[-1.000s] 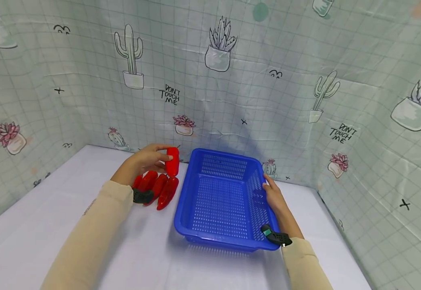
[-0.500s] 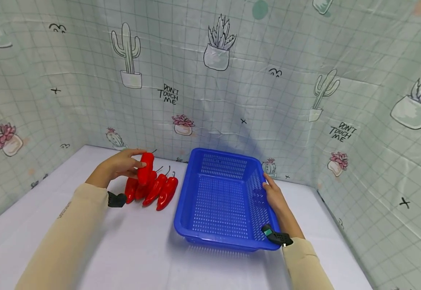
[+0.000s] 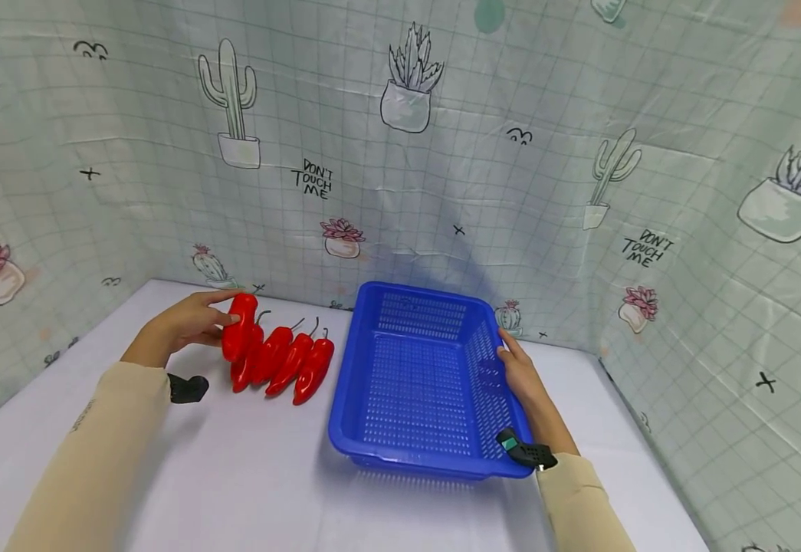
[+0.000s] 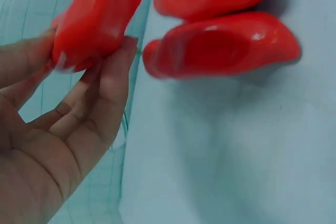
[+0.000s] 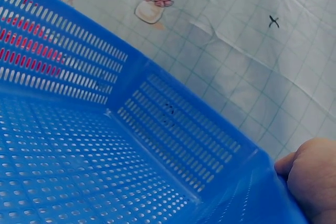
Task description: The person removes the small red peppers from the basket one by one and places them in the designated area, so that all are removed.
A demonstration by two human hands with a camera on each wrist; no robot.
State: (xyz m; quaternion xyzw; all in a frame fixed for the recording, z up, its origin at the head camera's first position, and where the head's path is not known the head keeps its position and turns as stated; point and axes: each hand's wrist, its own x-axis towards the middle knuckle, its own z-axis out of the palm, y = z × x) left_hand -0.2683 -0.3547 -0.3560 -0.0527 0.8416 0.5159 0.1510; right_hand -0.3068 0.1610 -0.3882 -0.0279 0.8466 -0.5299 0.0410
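Observation:
A shiny red chili pepper [image 3: 240,330] hangs upright in my left hand [image 3: 186,323], pinched between thumb and fingers. The left wrist view shows the thumb on one side of the held pepper [image 4: 100,22] and fingertips on the other. Below and right of it, several more red peppers [image 3: 293,366] lie side by side in a row on the white table, stems pointing away. My right hand [image 3: 520,372] grips the right rim of a blue perforated plastic basket [image 3: 434,458], with nothing inside. In the right wrist view the right hand [image 5: 317,179] is at the basket's corner, mostly cut off.
The white tabletop [image 3: 248,475] reaches back to a hanging cloth [image 3: 372,176] printed with cacti and a grid, which also closes off both sides. The basket stands to the right of the pepper row, its far end near the cloth.
My left hand has carried its pepper leftward, from beside the basket past the row to the row's left end, uncovering the other peppers. The right hand and basket have stayed put.

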